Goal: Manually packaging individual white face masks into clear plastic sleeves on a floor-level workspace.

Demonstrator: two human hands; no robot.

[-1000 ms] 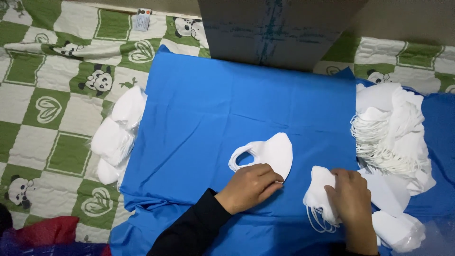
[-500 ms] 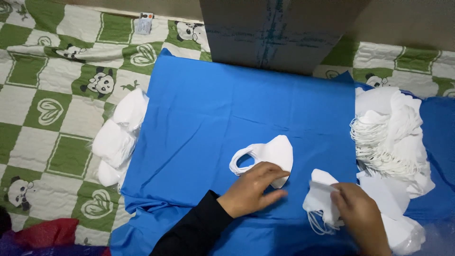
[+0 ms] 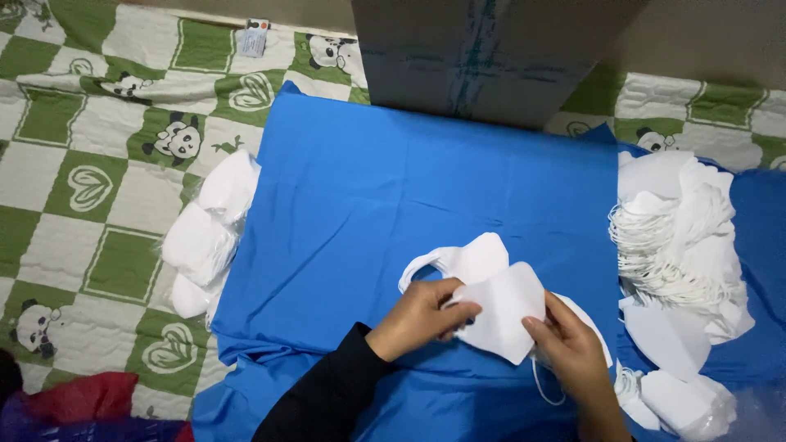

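A folded white face mask [image 3: 503, 315] is held between both hands just above a blue cloth [image 3: 393, 196]. My left hand [image 3: 422, 317] pinches its left edge; my right hand [image 3: 569, 352] grips its right lower edge, an ear loop dangling below. A second white mask [image 3: 458, 260] lies flat on the cloth right behind them, partly covered by the held one.
A large heap of white masks with ear loops [image 3: 684, 245] lies at the right. Bagged white masks [image 3: 209, 233] sit at the cloth's left edge on a green panda-print quilt [image 3: 90, 188]. A cardboard box [image 3: 483, 53] stands behind the cloth. Red fabric [image 3: 74, 405] lies bottom left.
My right hand has brought a mask from the right pile toward the middle, and my left hand has left the lying mask and taken hold of the new one.
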